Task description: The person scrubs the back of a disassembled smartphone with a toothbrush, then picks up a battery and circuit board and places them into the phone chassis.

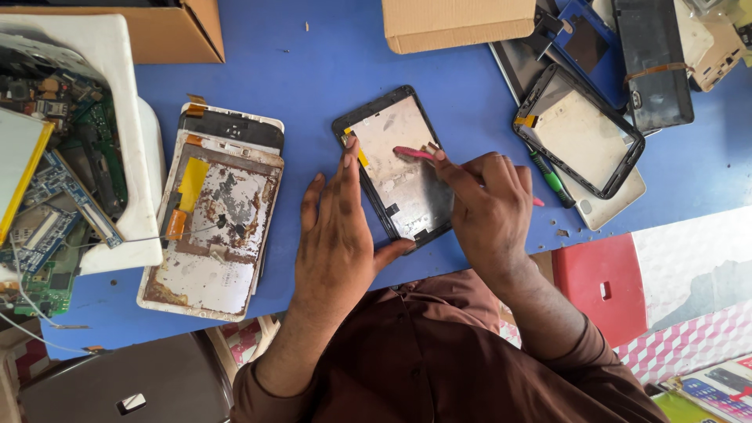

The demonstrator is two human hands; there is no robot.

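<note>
Left hand (337, 235) flat; right hand (489, 207) pinching

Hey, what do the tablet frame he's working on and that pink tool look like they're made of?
Tablet frame: seemingly black plastic rim around a dull, scuffed metal-looking backplate with glue residue. Pink tool in the right hand: probably smooth plastic, judging by its uniform colour.

The flat counter (329, 55) is plain blue, and the black-rimmed tablet frame (397, 176) shows a pale, smudged inside with a small yellow patch. The thin plastic prying tool (413, 153) is pink. The stripped white back panel (213, 227) is rust-stained with yellow and orange tape, beside green circuit boards (55, 188) and a red plastic stool (599, 286).
</note>
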